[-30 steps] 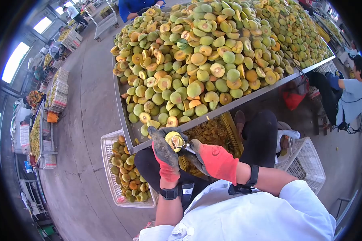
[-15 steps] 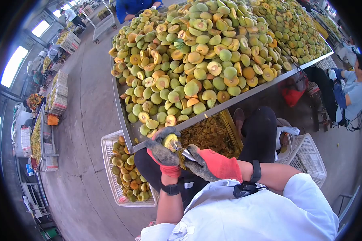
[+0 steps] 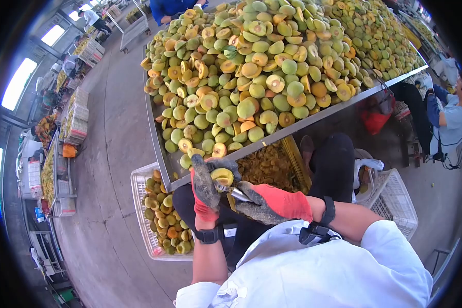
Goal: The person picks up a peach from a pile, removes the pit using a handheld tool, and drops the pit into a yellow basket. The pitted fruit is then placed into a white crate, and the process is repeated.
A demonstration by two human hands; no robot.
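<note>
My left hand (image 3: 206,187), in a red and grey glove, grips a halved peach (image 3: 223,176) with its cut face up. My right hand (image 3: 269,203), gloved the same way, holds a small metal pitting tool (image 3: 235,193) against the fruit. Both hands hover over my lap, just below the front edge of the metal table (image 3: 159,149). The table carries a big heap of halved green and orange peaches (image 3: 251,77).
A yellow crate (image 3: 294,159) with pits and scraps sits under the table edge. A white crate (image 3: 138,205) of peach halves stands on the floor at left, another white crate (image 3: 398,205) at right. A seated person (image 3: 446,120) works at right; others stand far back.
My left hand has turned the peach half a little while the tool works at it. The hands stay in the same spot over my lap.
</note>
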